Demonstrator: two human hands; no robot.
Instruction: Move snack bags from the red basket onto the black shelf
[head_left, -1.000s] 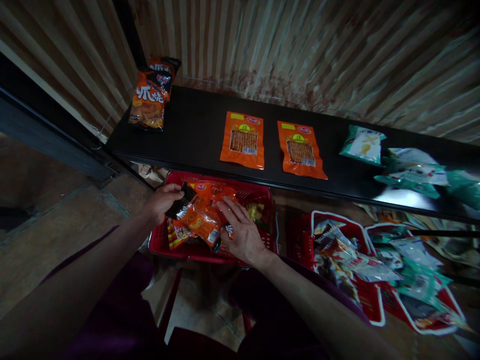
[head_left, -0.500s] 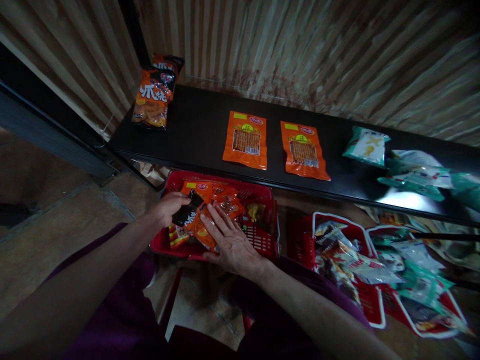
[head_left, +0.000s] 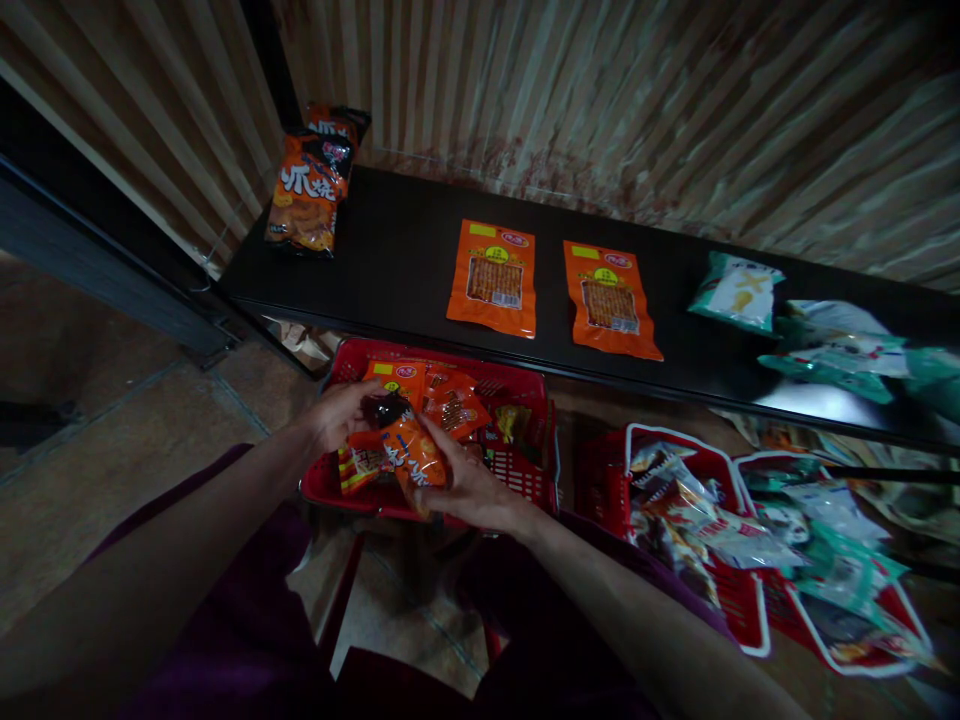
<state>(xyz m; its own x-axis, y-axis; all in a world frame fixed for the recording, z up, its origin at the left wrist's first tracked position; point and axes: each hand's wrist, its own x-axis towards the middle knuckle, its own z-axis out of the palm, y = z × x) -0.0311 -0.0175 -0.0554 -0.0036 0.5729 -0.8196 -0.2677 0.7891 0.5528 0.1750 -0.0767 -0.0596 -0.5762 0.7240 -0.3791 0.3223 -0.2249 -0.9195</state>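
Above the red basket [head_left: 541, 425] is an orange and black snack bag [head_left: 414, 455], like the ones standing at the shelf's left end. My left hand [head_left: 341, 412] pinches its black end. Around the orange end my right hand [head_left: 472, 487] is closed, thumb at the near side and fingers at the far side. Under and behind the bag in the basket lie a flat orange packet [head_left: 397, 374], another orange packet [head_left: 459, 405] and a red and yellow packet [head_left: 356, 475]. My fingertips are partly hidden or blurred.
A black shelf [head_left: 390, 270] runs behind the basket. On it are orange and black snack bags [head_left: 309, 195], two orange packets [head_left: 493, 280] and several green-white bags [head_left: 739, 292]. At right stand a red basket [head_left: 742, 600] and another red basket [head_left: 900, 610], both filled with packets.
My right hand has gone from lying flat on the snack bag to gripping its side. The bag has turned and tilted up between my hands.
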